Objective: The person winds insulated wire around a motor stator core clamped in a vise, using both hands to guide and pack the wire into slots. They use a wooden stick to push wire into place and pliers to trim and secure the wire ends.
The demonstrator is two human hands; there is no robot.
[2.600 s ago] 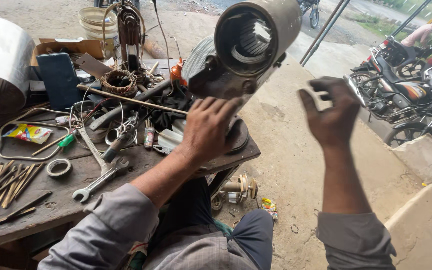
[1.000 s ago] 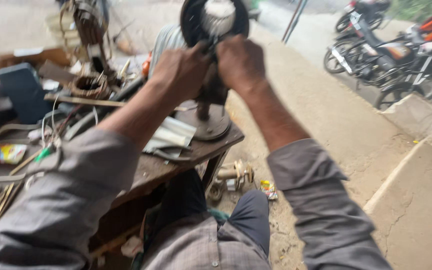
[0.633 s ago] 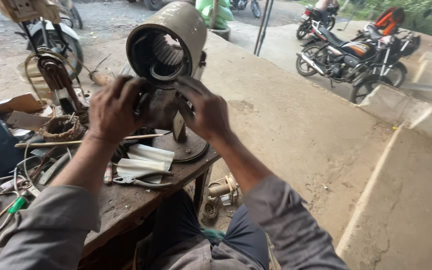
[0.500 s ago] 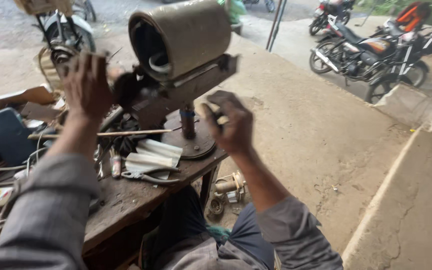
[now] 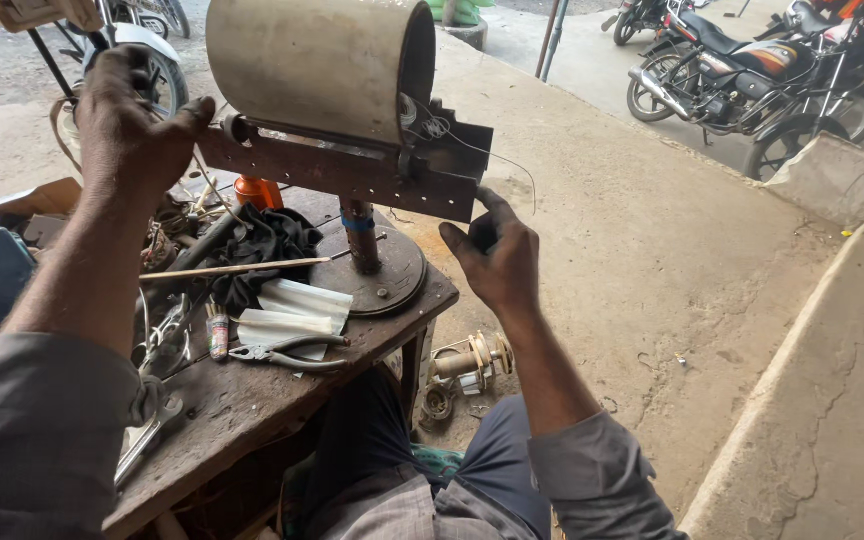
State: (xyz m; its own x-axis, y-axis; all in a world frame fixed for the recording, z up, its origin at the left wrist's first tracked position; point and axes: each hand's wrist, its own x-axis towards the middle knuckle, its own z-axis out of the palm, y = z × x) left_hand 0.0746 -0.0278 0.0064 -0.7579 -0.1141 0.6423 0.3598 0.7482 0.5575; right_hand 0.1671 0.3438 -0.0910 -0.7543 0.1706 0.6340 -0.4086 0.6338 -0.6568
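Outdoors, a bare concrete apron (image 5: 652, 250) runs past a cluttered wooden workbench (image 5: 252, 400), with parked motorcycles (image 5: 752, 80) well beyond the right fingertips. Biggest on the bench is a dull, scuffed metal cylinder (image 5: 312, 60), lying on its side with its open end turned toward the right hand's side; thin wire shows at that mouth. It sits on a rusty flat steel bar (image 5: 352, 175) drilled with small holes, and the bar rides on a short post (image 5: 360, 235) rising from a round base plate (image 5: 377, 275), directly between the two hands. The left hand (image 5: 132, 125) is clenched around the bar's left end, thumb hooked toward the cylinder. The right hand (image 5: 497, 265) pinches the bar's lower right corner, fingers curled under (whether they also hold something small I cannot tell). Below the left fingers lie a black cloth (image 5: 262, 245), a thin wooden rod (image 5: 237, 270), folded white sheets (image 5: 292, 310), pliers (image 5: 287, 355) and a spanner (image 5: 152, 440).
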